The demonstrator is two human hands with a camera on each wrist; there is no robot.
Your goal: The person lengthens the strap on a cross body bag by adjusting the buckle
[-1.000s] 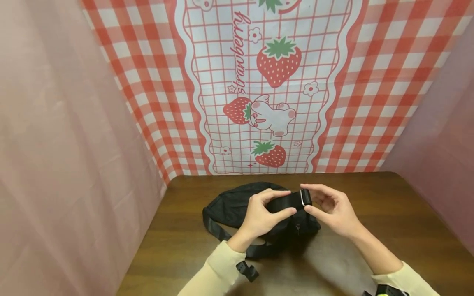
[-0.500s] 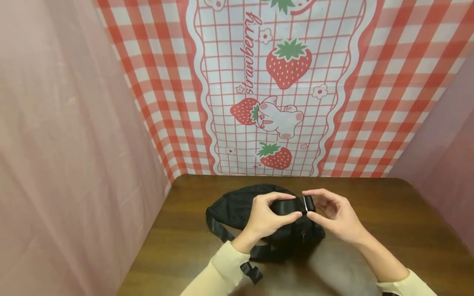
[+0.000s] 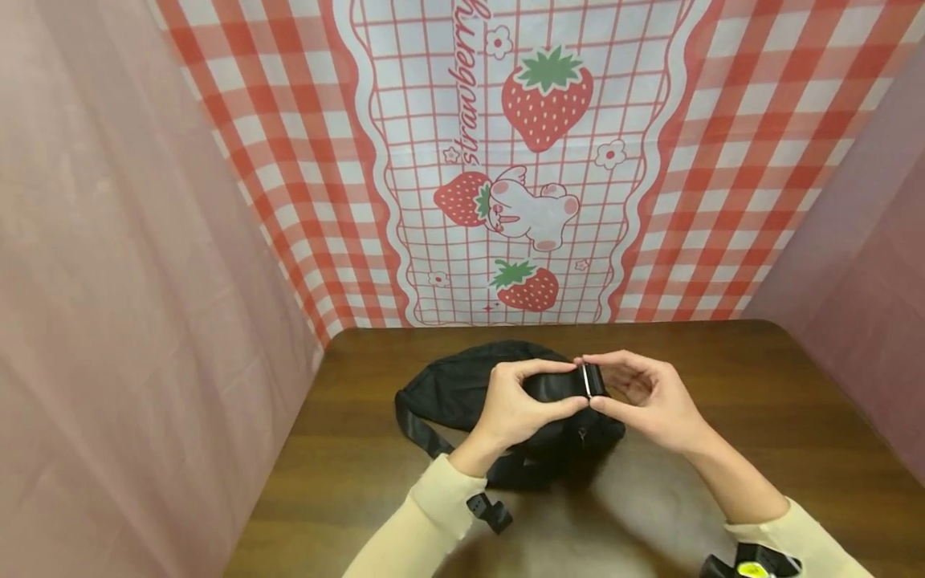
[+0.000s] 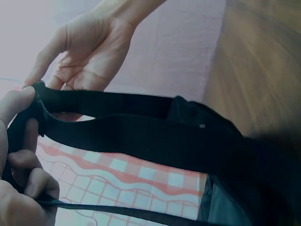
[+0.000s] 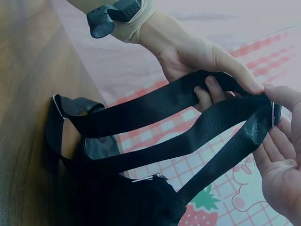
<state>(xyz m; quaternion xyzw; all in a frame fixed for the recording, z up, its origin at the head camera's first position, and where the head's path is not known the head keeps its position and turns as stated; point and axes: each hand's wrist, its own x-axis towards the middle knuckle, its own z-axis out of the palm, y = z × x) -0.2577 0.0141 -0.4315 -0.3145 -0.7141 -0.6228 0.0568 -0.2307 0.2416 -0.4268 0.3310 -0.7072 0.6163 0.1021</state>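
A black fabric bag (image 3: 451,385) lies on the wooden table, its webbing strap (image 3: 552,388) lifted in front of it. Between the hands the strap passes through a metal-edged slider buckle (image 3: 586,380). My left hand (image 3: 509,409) pinches the strap just left of that buckle, thumb below and fingers above. From the other side, my right hand (image 3: 658,405) pinches the strap at the buckle, and both hands' fingertips nearly meet. In the right wrist view, several lengths of strap (image 5: 141,106) run from the hands toward the bag, where a second metal buckle (image 5: 57,107) shows.
The brown table (image 3: 723,401) reaches a strawberry-print cloth (image 3: 545,104) hanging at the back. Pink curtains (image 3: 144,281) close in the left and right sides. A zipper pull (image 3: 582,434) hangs on the bag's front.
My left fingertips have slid right along the strap, up to the buckle. The right hand keeps its hold there. The head view has shifted slightly; the bag stays put.
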